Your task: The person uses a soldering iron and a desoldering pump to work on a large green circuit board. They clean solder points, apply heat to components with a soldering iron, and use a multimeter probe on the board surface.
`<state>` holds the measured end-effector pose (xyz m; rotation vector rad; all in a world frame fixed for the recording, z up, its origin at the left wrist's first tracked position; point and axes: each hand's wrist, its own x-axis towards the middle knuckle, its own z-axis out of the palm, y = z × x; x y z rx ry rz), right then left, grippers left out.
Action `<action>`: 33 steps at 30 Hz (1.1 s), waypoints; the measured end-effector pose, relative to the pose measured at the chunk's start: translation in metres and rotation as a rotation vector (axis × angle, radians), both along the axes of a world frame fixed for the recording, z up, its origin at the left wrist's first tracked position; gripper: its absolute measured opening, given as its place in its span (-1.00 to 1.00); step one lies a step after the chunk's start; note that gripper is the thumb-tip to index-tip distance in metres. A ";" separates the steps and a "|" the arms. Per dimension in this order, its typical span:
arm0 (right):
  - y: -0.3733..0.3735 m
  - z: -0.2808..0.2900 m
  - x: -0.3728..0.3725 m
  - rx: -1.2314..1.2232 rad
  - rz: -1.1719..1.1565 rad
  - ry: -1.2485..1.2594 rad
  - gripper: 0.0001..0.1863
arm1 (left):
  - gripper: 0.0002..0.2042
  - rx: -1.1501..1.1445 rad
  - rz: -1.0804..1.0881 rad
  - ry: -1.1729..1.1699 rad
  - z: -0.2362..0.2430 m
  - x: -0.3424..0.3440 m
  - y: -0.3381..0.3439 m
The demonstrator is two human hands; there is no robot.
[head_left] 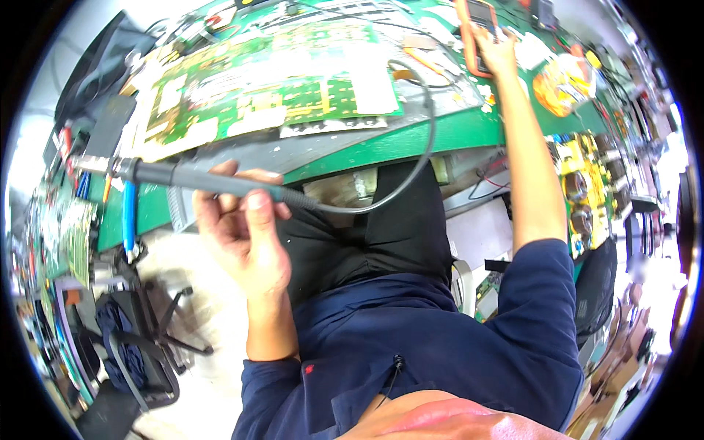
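My left hand (246, 227) is closed around the grey handle of a soldering iron (169, 176). The iron lies nearly level in front of me, its metal end toward the left, thumb on top of the handle. From its right end a grey cable (431, 125) loops up over the bench. At the far right my stretched right arm ends in my right hand (497, 53), whose fingers are bent onto the face of an orange-framed multimeter (469, 51). A large green circuit board (242, 88) with pale patches lies on the bench ahead, beyond the iron.
The green bench edge (469, 130) runs in front of my lap. An orange-and-clear plastic bag (565, 84) sits right of my forearm, with a yellow board carrying round parts (579, 183) below it. Back left stands a black office chair (136, 337). A blue-handled tool (130, 216) lies near the left.
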<state>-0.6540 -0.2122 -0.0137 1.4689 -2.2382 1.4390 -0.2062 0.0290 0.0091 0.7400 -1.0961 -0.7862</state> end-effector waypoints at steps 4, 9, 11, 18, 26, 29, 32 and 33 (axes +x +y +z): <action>0.003 0.009 0.003 0.029 0.304 -0.300 0.26 | -0.62 0.019 -0.012 -0.021 0.002 0.003 0.002; -0.005 0.020 -0.008 0.083 0.227 -0.147 0.03 | -0.62 0.013 -0.081 0.049 0.002 0.010 0.003; -0.012 0.014 -0.013 0.076 0.262 -0.146 -0.11 | -0.62 0.007 -0.084 0.053 0.000 0.011 0.002; -0.008 0.012 -0.011 0.075 0.053 0.096 -0.16 | -0.63 0.030 -0.104 0.061 -0.002 0.009 -0.002; -0.023 0.003 -0.036 0.097 0.122 -0.079 0.07 | -0.61 0.033 -0.097 0.041 -0.004 0.012 -0.004; -0.025 0.003 -0.040 0.129 0.130 -0.145 0.10 | -0.61 0.037 -0.100 0.043 -0.005 0.013 -0.005; -0.022 0.004 -0.028 0.147 0.216 -0.258 0.07 | -0.60 0.054 -0.082 0.049 -0.005 0.014 -0.002; -0.020 0.005 -0.021 0.152 0.249 -0.318 0.05 | -0.62 0.060 -0.088 0.050 -0.004 0.015 -0.001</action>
